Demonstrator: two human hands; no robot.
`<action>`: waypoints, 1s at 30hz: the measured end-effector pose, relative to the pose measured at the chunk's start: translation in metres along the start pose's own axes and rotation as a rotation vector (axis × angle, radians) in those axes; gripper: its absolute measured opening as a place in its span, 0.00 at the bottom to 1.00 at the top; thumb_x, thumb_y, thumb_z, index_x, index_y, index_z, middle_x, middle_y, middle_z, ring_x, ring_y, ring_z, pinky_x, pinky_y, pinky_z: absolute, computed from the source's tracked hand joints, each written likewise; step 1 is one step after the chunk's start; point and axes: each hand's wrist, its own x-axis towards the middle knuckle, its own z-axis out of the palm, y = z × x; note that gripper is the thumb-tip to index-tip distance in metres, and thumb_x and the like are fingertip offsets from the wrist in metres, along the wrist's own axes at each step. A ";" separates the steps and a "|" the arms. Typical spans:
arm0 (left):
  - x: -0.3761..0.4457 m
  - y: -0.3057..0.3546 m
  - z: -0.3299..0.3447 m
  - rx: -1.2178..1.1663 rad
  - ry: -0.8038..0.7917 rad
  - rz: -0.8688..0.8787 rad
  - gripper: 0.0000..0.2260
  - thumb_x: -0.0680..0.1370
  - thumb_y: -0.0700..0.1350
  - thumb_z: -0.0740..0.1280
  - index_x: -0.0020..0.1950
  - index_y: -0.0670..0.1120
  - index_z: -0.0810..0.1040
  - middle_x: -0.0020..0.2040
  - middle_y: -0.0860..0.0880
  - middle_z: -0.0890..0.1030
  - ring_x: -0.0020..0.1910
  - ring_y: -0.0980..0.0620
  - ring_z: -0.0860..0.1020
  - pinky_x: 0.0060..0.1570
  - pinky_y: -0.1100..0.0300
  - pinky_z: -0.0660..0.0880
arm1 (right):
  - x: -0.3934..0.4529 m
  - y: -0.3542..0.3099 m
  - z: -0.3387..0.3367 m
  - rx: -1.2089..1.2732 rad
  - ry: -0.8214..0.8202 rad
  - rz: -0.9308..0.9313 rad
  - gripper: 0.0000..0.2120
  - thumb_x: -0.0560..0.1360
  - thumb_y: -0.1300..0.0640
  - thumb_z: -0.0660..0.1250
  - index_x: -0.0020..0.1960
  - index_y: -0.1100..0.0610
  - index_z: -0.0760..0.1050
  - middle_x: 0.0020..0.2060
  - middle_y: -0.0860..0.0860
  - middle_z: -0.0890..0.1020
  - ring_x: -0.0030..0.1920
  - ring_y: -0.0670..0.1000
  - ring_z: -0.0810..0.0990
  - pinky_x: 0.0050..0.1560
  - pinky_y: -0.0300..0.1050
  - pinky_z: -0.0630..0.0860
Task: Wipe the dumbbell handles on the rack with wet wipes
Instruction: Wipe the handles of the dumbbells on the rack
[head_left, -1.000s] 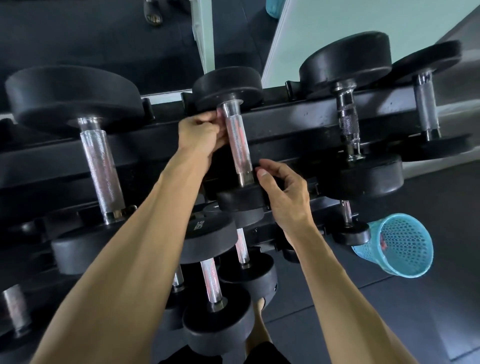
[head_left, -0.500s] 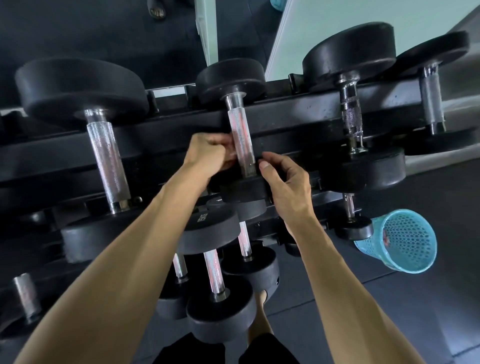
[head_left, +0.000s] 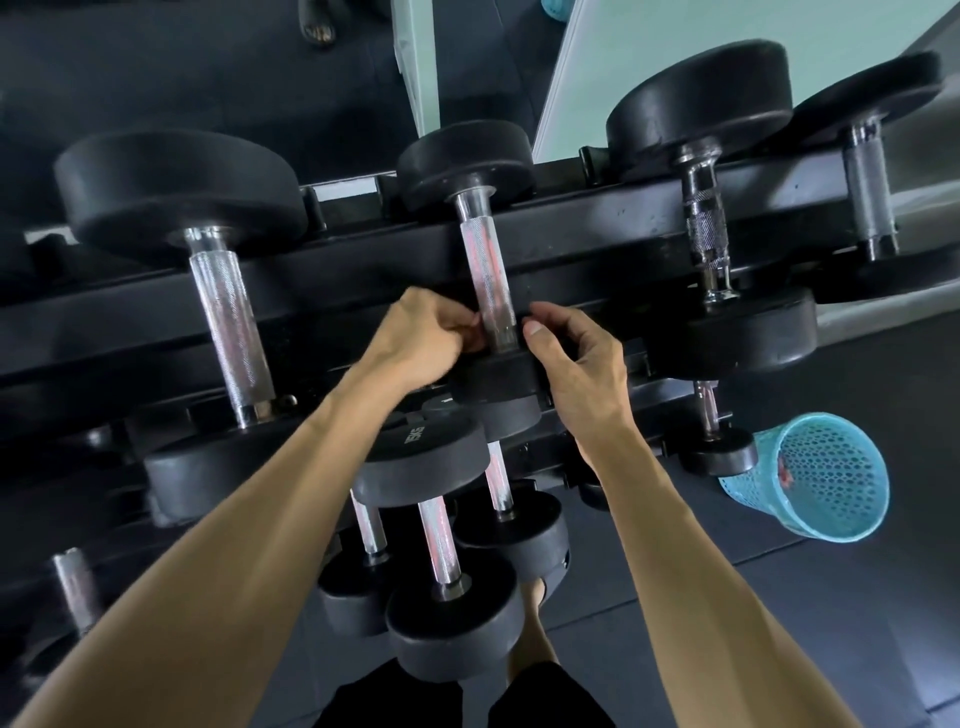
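Left hand (head_left: 415, 338), fingers curled against the lower end of the middle top-rack dumbbell handle (head_left: 488, 280) at 12 o'clock, has slid down from its upper end, right hand (head_left: 576, 364) now pinching beside it; no wipe discernible.

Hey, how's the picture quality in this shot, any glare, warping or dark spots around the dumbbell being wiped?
Head view: wide-angle bending curves the rack rail; a pinkish sheen runs along the middle dumbbell handle; the left hand and right hand are evenly lit and sharp; the rack's black parts lose detail in shadow; no wipe is discernible.
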 end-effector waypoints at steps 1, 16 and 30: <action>0.001 0.003 -0.001 -0.065 0.016 -0.001 0.11 0.77 0.39 0.71 0.37 0.53 0.84 0.36 0.54 0.85 0.42 0.58 0.83 0.53 0.60 0.79 | 0.000 0.000 0.000 -0.003 0.001 0.002 0.07 0.77 0.55 0.71 0.55 0.48 0.81 0.50 0.45 0.85 0.55 0.45 0.82 0.65 0.50 0.77; 0.012 0.023 -0.005 -0.584 0.244 -0.151 0.07 0.72 0.39 0.77 0.48 0.44 0.83 0.37 0.48 0.85 0.37 0.54 0.85 0.36 0.65 0.79 | -0.002 -0.003 0.002 0.000 0.042 0.010 0.07 0.76 0.56 0.71 0.54 0.49 0.82 0.50 0.46 0.85 0.54 0.45 0.83 0.64 0.49 0.77; 0.010 0.020 -0.001 -0.820 0.185 -0.160 0.07 0.71 0.30 0.74 0.41 0.41 0.80 0.31 0.49 0.84 0.32 0.55 0.83 0.36 0.66 0.79 | -0.005 -0.004 0.006 -0.057 0.085 0.010 0.10 0.78 0.55 0.68 0.58 0.54 0.82 0.50 0.44 0.84 0.55 0.44 0.82 0.63 0.48 0.77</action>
